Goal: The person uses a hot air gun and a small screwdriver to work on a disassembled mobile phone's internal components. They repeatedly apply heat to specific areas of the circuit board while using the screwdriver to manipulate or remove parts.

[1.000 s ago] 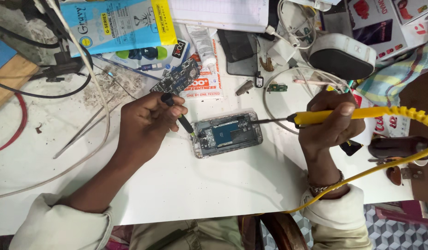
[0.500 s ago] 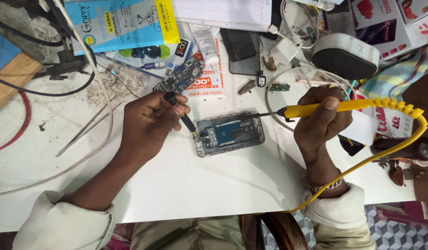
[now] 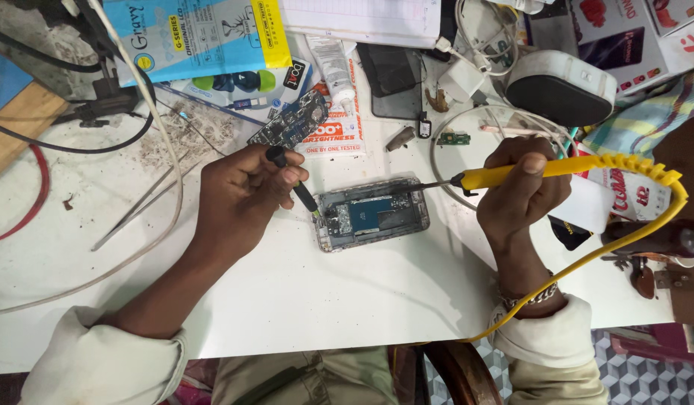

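The yellow soldering iron (image 3: 512, 175) has edged nearer the opened phone (image 3: 371, 214), right hand (image 3: 523, 191) gripping it, left hand (image 3: 242, 196) pinching a black probe (image 3: 293, 178)

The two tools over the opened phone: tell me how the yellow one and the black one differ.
The yellow-handled tool in the right hand is long, lies nearly level and trails a yellow cord; the black tool in the left hand is short, slants steeply and shows no cord. Both tips point at the opened phone.

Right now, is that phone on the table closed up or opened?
Opened. The phone lies flat with its cover off, circuit boards and metal shields showing inside the frame.
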